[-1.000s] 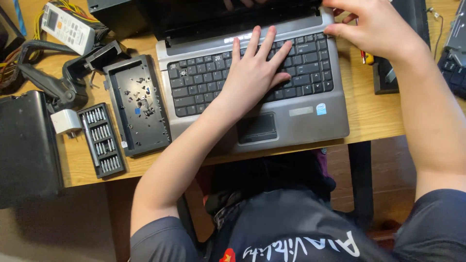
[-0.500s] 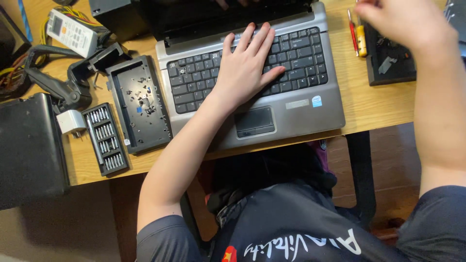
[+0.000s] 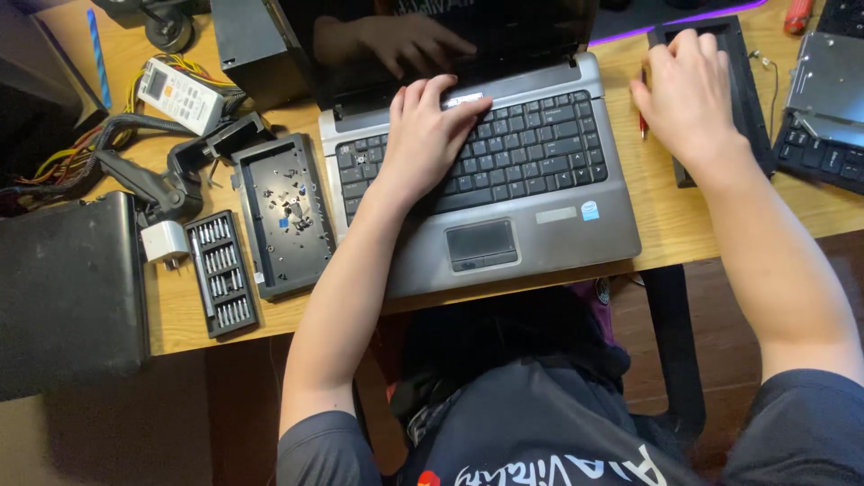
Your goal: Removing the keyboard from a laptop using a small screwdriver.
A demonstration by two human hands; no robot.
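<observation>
Head view, the only one I have. My left hand (image 3: 430, 135) lies flat on the laptop (image 3: 504, 180), palm down on the left half of the keyboard, fingers spread and reaching the strip just under the hinge. It presses rather than grips: nothing is closed in it.

My right hand (image 3: 688, 90) is off the machine, on the wooden desk (image 3: 666, 216) just beside the laptop's right edge. It arches over a red pen-like tool (image 3: 643, 121), of which only a short length shows by the thumb side. Fingers are curled downward, but I cannot tell whether they have closed on the tool or merely cover it. Fingertips also touch the long black tray (image 3: 747, 81) beyond.

The relation that matters: the red tool's long axis runs away from me, roughly parallel to the laptop's right side, and it sits under the right hand, well apart from the left. Right hand is clearly the nearer.

Off to the left: an open black cover plate holding loose screws (image 3: 286, 211), and a screwdriver bit set (image 3: 221, 274) just beside it. Neither hand is near them.
</observation>
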